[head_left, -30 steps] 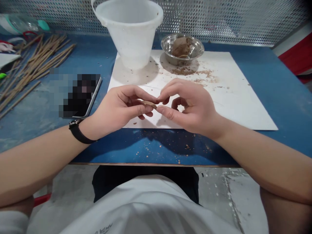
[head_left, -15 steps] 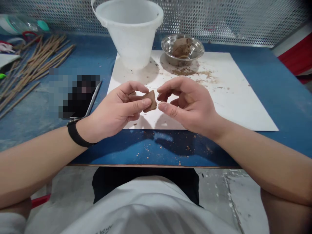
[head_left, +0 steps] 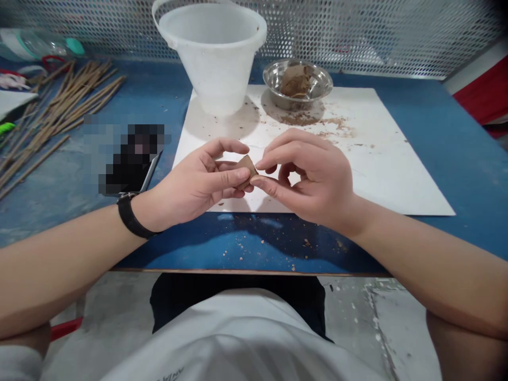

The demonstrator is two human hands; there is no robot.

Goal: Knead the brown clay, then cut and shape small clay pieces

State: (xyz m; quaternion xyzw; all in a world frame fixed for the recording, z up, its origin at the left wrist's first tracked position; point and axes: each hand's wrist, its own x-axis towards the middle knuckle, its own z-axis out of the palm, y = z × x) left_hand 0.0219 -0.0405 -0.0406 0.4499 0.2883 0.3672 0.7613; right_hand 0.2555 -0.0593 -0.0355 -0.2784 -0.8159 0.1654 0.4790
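Observation:
A small, flat-sided piece of brown clay [head_left: 246, 168] is gripped between the thumb and fingers of my left hand [head_left: 208, 174], above the front of a white board [head_left: 381, 174]. My right hand [head_left: 313, 182] pinches the clay's right edge with thumb and forefinger. Its other fingers curl in toward the palm. Behind both hands, a steel bowl [head_left: 273, 94] holds a larger lump of clay [head_left: 296, 80].
A white bucket [head_left: 216, 69] stands at the board's back left. Crumbs lie on the board and the blue table [head_left: 426, 121]. To the left are a phone [head_left: 133, 164], a bundle of thin sticks [head_left: 75, 100] and a lying bottle [head_left: 43, 43]. A perforated metal panel [head_left: 365, 37] rises behind.
My right thumb and forefinger have closed in on the clay's right edge, where there was a gap before. The clay has turned slightly in my left hand. The view has shifted a little.

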